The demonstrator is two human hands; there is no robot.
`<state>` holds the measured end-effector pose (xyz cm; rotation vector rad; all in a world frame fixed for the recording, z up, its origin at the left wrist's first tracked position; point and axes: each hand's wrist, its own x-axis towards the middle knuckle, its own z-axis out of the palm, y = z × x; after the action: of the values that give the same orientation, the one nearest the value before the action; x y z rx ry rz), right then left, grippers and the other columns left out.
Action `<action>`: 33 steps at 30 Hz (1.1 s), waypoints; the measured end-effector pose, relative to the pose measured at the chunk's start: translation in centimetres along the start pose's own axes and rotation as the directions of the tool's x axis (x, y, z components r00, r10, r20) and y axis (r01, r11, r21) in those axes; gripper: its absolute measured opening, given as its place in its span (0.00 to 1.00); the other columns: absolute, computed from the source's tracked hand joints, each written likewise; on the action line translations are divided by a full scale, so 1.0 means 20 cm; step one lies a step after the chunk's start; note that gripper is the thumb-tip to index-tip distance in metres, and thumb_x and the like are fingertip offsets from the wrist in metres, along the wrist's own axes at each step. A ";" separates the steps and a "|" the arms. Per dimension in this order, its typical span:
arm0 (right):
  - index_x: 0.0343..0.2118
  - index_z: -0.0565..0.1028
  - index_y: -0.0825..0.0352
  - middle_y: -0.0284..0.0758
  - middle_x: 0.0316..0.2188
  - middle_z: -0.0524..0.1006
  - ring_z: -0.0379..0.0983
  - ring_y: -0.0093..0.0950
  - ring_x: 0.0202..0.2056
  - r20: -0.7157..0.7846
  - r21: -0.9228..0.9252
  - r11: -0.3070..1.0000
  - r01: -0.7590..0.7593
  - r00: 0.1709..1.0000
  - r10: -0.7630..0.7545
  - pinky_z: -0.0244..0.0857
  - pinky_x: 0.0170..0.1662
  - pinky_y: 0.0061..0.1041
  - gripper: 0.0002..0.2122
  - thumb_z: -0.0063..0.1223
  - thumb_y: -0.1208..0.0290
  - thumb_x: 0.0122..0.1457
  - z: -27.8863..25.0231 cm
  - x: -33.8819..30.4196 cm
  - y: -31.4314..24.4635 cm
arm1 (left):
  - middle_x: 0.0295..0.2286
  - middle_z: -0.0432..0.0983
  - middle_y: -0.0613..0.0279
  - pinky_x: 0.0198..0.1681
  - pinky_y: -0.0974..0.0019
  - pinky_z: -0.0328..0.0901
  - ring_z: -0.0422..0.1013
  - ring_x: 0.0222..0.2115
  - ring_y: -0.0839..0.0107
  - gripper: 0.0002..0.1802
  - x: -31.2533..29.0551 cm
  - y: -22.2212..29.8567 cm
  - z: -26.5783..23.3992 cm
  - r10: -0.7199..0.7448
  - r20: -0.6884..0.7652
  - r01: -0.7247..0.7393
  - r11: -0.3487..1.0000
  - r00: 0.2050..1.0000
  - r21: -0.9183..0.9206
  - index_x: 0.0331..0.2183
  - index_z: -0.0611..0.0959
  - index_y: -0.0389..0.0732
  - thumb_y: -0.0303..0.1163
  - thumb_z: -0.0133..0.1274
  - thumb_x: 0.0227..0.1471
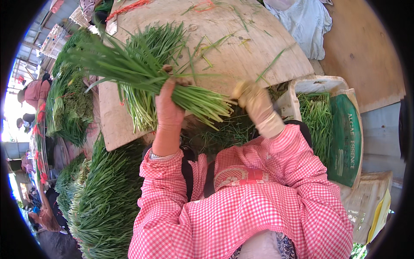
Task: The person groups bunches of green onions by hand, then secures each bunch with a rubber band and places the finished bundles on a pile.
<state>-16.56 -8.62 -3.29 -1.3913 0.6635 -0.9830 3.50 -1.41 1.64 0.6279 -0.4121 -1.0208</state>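
Gripping one bunch of chives (142, 69), left hand (169, 105) fingers clamped mid-stalk; gloved right hand (254, 101) pinches cut ends, over wooden board (241, 56) near edge; second bunch behind

Bright, even daylight; soft shadows only. Overexposed glare at far left edge. Strong fisheye bending toward black circular rim. Sharp centre, slight softness at margins.

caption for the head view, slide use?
Left hand grips a bunch of green chives over a wooden board; gloved right hand at its cut ends.
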 end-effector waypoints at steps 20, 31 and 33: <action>0.22 0.73 0.68 0.28 0.21 0.72 0.62 0.16 0.20 0.627 -0.009 0.942 -0.334 0.733 0.266 0.57 0.24 0.14 0.14 0.44 0.63 0.58 0.10 -0.13 -0.14 | 0.17 0.59 0.73 0.32 0.74 0.58 0.58 0.19 0.81 0.20 0.06 0.18 -0.15 0.070 0.430 0.144 0.883 0.900 -0.446 0.42 0.67 0.38 0.28 0.51 0.44; 0.31 0.73 0.64 0.27 0.20 0.71 0.64 0.17 0.21 0.143 -0.198 0.980 0.019 0.990 0.010 0.58 0.24 0.15 0.16 0.41 0.55 0.59 -0.04 0.00 -0.10 | 0.16 0.58 0.74 0.30 0.74 0.58 0.58 0.18 0.81 0.18 0.04 0.18 -0.13 0.035 0.448 0.178 0.888 0.893 -0.425 0.40 0.67 0.39 0.27 0.50 0.44; 0.34 0.73 0.63 0.27 0.22 0.71 0.64 0.17 0.21 0.315 -0.100 0.962 -0.253 0.909 0.272 0.58 0.24 0.15 0.18 0.39 0.52 0.59 0.01 -0.03 -0.11 | 0.15 0.58 0.74 0.30 0.74 0.58 0.58 0.18 0.81 0.18 0.04 0.19 -0.14 0.046 0.471 0.193 0.874 0.881 -0.447 0.40 0.67 0.40 0.27 0.50 0.44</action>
<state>-17.00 -7.77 -1.25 -1.4291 0.6123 -0.5074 8.03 0.10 1.96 -0.0707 -0.5323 -1.2986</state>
